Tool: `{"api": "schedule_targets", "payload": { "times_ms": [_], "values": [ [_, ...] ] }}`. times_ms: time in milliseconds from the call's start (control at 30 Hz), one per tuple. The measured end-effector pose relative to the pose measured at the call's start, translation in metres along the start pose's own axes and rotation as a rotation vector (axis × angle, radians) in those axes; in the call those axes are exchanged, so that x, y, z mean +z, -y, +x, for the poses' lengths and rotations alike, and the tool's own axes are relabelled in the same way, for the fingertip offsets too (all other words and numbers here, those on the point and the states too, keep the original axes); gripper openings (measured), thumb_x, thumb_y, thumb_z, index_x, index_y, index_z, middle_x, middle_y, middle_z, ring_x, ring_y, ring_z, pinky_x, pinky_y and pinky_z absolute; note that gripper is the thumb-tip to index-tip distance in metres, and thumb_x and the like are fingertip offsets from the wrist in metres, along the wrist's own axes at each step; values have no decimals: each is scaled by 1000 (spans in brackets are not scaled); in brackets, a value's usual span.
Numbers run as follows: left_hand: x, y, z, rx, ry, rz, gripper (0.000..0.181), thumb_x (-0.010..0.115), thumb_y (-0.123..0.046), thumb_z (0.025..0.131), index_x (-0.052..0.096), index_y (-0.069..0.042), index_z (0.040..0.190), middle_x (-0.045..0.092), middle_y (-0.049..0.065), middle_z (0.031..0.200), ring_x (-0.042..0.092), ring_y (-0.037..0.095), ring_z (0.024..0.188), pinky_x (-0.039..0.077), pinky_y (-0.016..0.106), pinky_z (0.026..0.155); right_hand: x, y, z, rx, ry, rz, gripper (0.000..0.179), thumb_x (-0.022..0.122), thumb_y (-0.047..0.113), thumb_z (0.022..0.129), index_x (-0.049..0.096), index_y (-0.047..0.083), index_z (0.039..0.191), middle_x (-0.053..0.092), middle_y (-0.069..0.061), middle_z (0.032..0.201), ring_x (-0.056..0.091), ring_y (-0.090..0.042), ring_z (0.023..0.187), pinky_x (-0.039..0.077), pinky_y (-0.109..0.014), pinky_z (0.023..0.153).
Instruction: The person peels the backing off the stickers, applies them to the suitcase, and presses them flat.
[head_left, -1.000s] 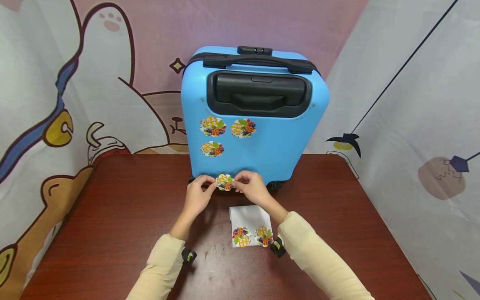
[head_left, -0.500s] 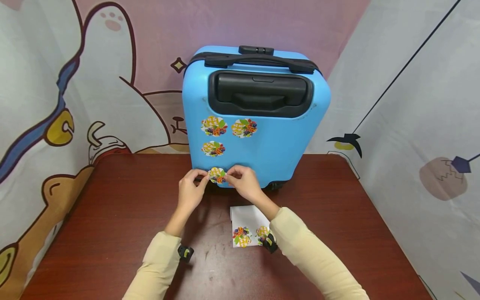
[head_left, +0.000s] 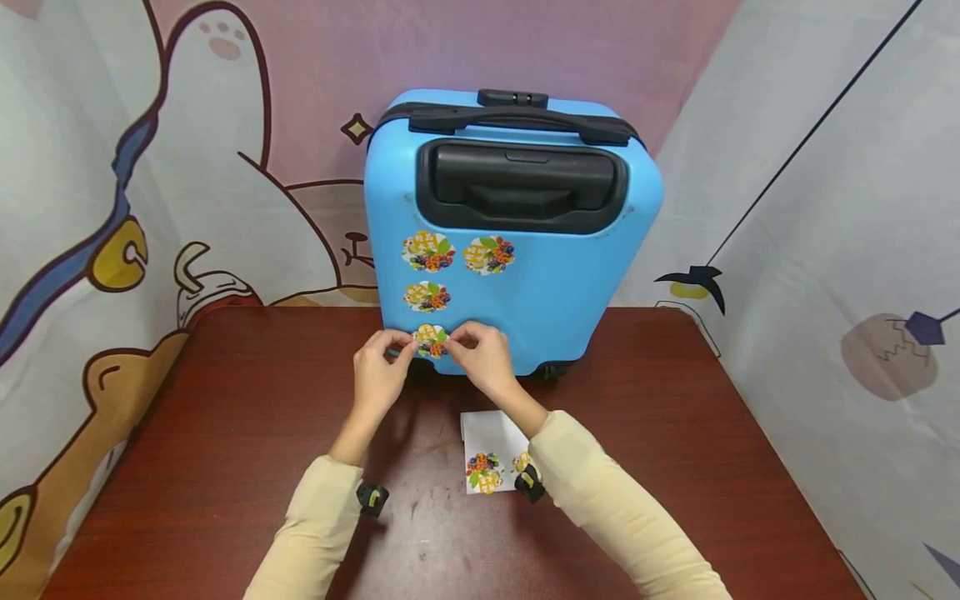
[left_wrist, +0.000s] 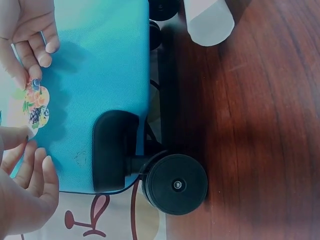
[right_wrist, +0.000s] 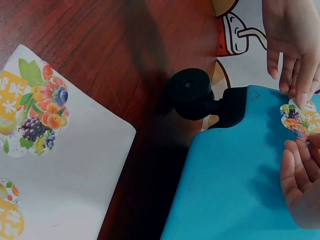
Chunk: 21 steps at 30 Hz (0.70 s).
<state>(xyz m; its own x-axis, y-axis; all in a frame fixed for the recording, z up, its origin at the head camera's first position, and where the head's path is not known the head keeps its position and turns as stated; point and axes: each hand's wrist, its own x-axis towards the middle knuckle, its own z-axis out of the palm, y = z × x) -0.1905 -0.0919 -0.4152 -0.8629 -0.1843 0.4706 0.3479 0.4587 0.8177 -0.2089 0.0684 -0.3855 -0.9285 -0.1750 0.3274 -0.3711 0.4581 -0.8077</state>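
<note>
Between the two hands a fruit-print sticker [head_left: 431, 341] is held at its side edges, in front of the lower left of a blue suitcase [head_left: 525, 308]. The left hand [head_left: 377, 372] pinches its left edge between thumb and forefinger. At the opposite edge the right hand [head_left: 483, 360] pinches it the same way. In both wrist views the sticker [left_wrist: 37, 106] lies close over the suitcase shell; whether it touches is hard to tell. Higher on the shell are three like stickers, two side by side and one sticker [head_left: 427, 297] just above the held one.
A white backing sheet [head_left: 491, 429] with fruit stickers lies on the brown table [head_left: 247, 433], partly behind the right wrist's camera [head_left: 529, 483]. Black wheels [left_wrist: 176, 184] carry the suitcase. Printed cloth [head_left: 787, 208] hangs behind and beside the table.
Both hands have moved up and slightly left with the sticker, from below the suitcase's bottom edge to in front of its lower left shell. The right forearm now covers more of the backing sheet.
</note>
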Motion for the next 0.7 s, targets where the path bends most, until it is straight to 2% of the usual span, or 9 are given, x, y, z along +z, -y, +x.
{"api": "schedule_targets", "payload": {
  "times_ms": [367,700],
  "values": [
    [3,-3,4,22,-67,55,8,71,-8,79,66,-2,76,63,9,75,58,21,66,45,32,58,2,7,1,-6,-73,-65,10,67,7,79,67,3,71,59,-3,57,55,-13,51,44,-25,49],
    [4,-6,6,26,-91,67,9,71,-9,78,67,-2,75,62,9,73,58,26,66,43,32,57,2,9,4,23,-64,-56,10,67,9,81,68,4,73,61,-5,58,55,-13,48,44,-26,46]
  ]
}}
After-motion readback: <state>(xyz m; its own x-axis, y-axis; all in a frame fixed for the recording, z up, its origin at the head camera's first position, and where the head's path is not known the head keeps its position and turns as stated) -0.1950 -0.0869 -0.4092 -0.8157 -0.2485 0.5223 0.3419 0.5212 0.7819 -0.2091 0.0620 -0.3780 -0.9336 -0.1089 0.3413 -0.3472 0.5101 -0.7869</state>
